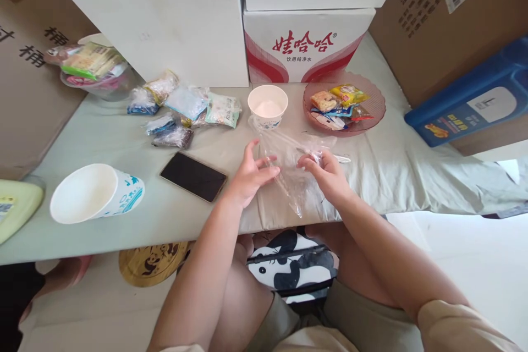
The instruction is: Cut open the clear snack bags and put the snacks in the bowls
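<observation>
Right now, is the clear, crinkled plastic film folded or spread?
Spread, loosely: the film fans out, wrinkled and see-through, between the left hand and right hand.

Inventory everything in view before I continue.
plastic bag: one, clear, front centre
small paper cup: one, white, behind bag
large paper cup: one, white, front left
smartphone: one, black, centre left
wrapped snacks: several, mixed, behind smartphone
snack bowl: one, pink, right rear
snack tub: one, clear, left rear
cartons: four, white, back
cardboard boxes: two, brown, both sides
jug: one, blue, right
bottle: one, pale green, left edge
tablecloth: one, greyish, underneath
panda-print disc: one, brown, below tablecloth
panda-print item: one, black-and-white, bottom centre
left hand: one, bare, by bag
right hand: one, bare, pinching bag
legs: two, green shorts, below
</observation>
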Motion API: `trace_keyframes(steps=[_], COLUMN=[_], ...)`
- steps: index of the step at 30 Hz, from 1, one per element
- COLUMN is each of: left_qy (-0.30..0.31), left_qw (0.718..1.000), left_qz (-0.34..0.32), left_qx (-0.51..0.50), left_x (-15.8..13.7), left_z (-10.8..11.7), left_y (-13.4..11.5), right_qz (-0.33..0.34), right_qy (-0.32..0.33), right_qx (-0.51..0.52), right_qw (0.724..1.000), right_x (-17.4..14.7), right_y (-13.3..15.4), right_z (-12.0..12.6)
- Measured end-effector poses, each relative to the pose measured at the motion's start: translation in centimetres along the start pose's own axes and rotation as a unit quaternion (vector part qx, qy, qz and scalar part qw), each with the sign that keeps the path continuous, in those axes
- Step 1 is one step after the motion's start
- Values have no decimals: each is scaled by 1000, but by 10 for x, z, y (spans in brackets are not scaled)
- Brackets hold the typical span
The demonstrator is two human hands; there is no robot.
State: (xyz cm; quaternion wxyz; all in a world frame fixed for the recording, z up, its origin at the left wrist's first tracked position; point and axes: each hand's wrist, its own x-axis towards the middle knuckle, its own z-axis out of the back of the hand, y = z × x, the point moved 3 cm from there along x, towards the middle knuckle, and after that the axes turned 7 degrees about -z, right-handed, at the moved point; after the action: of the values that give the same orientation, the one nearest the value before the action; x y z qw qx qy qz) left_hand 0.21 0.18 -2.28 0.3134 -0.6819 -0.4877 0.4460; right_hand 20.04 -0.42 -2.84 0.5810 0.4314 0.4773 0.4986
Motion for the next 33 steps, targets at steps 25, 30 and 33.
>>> trace_keyframes(steps=[25,30,33], left_qy=[-135,-139,-146], left_qw=[971,973,971], left_qz=[-164,-141,-142], left_qx=[115,119,123], left_x=[22,21,21], left_z=[25,26,28], left_y=[-17,-18,-20], right_qz=[-36,-21,-30], right_qy=[51,53,36], right_qx=[185,198,230], right_qw=[981,979,972], right_x=[7,7,7], right_y=[11,14,15], right_z=[26,25,28])
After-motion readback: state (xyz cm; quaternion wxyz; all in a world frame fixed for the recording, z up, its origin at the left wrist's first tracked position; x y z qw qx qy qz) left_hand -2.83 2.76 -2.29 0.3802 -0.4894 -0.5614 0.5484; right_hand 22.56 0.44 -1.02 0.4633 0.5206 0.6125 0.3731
